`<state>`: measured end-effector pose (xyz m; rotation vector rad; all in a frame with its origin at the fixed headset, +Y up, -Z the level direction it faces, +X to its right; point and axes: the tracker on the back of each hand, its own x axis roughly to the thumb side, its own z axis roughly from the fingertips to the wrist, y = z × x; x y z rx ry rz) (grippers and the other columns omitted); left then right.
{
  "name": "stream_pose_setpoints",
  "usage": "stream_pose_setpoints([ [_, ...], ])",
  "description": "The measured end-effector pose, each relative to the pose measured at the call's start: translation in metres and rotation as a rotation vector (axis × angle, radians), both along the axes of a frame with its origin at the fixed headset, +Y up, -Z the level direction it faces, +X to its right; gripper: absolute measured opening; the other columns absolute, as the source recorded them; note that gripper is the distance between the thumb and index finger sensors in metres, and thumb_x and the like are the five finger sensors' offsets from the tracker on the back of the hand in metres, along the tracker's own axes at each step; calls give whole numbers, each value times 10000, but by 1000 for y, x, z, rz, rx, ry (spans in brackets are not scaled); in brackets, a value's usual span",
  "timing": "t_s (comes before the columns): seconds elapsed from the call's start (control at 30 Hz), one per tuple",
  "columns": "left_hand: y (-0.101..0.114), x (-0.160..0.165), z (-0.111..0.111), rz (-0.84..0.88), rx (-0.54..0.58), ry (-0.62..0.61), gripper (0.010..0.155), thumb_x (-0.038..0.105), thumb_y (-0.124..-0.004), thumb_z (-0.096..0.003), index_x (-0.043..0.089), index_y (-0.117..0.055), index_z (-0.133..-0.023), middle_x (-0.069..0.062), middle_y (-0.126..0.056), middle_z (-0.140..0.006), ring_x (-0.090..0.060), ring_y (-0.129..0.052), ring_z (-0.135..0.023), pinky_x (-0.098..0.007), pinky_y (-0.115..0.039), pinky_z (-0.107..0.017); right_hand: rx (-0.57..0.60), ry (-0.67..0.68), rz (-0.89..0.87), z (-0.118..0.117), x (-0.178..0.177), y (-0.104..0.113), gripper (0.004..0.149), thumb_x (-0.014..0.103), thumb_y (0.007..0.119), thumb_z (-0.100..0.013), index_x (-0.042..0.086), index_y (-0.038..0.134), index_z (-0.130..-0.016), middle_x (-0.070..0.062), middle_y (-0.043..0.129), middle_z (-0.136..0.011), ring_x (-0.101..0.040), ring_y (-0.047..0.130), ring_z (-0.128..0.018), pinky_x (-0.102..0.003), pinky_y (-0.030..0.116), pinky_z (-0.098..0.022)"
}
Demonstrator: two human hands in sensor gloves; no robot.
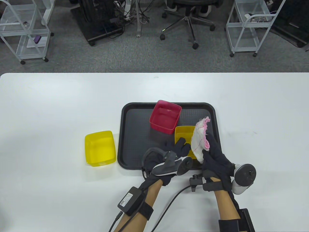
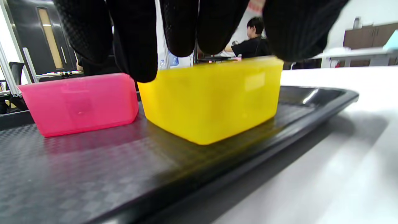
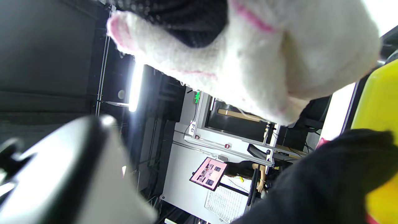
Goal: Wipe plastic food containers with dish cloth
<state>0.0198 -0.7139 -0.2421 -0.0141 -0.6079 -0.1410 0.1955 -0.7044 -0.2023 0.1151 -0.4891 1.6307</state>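
A small yellow container (image 1: 181,133) stands on the black tray (image 1: 135,145), next to a pink container (image 1: 165,119). My left hand (image 1: 179,147) reaches over the yellow container's near rim, fingers extended and touching it; in the left wrist view the fingers (image 2: 136,40) hang just over the yellow container (image 2: 211,99), with the pink container (image 2: 80,102) to its left. My right hand (image 1: 213,157) grips a white and pink dish cloth (image 1: 200,140), held upright above the container's right side. The cloth (image 3: 248,62) fills the top of the right wrist view. A second yellow container (image 1: 99,148) sits on the table left of the tray.
The tray's near rim (image 2: 279,124) lies close under both hands. White table (image 1: 260,116) spreads on all sides of the tray. Carts and an office chair (image 1: 188,17) stand on the floor beyond the far edge.
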Motion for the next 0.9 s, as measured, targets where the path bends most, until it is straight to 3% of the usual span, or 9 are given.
stream_pose_setpoints([
  [0.1,-12,7,-7,-71,-81,33,726,615,-732,-498,324,-561,-1140,7,-558,-1231,-413,-811,-1016,-582,-677,-775,-11,-7,-10,-1,2,-3,477,52,736,-471,103,689,-943,-233,722,-983,-513,755,-833,-587,738,-544],
  [0.2,-21,10,-11,-68,-94,43,672,578,-743,-510,330,-600,-1118,21,-604,-1210,-390,-848,-995,-563,-706,-766,-13,-14,-18,-2,3,-4,477,53,736,-472,106,687,-943,-233,722,-983,-512,755,-833,-585,738,-545],
  [0.43,-23,8,-17,-36,-77,56,423,446,-762,-537,341,-803,-945,96,-866,-1010,-268,-985,-886,-462,-822,-717,-25,-32,-26,-2,5,-6,477,53,735,-472,105,685,-944,-232,720,-984,-511,752,-836,-585,737,-547],
  [0.67,11,-10,3,-44,79,-9,402,446,-786,-509,329,-845,-889,97,-918,-935,-263,-1013,-838,-440,-862,-688,31,-76,-9,0,7,0,479,49,733,-473,105,678,-945,-231,707,-991,-514,736,-845,-590,725,-556],
  [0.83,40,-44,34,-9,211,-46,395,460,-800,-497,330,-857,-866,99,-932,-906,-268,-1020,-812,-443,-882,-665,107,-124,-32,6,8,11,479,44,730,-477,103,667,-949,-233,689,-997,-519,716,-853,-595,712,-563],
  [0.9,46,-59,50,-4,250,-68,395,467,-805,-492,331,-860,-859,104,-938,-896,-268,-1026,-801,-443,-891,-656,172,-114,68,10,-3,22,479,45,730,-477,104,665,-948,-234,686,-996,-517,713,-852,-594,712,-563],
])
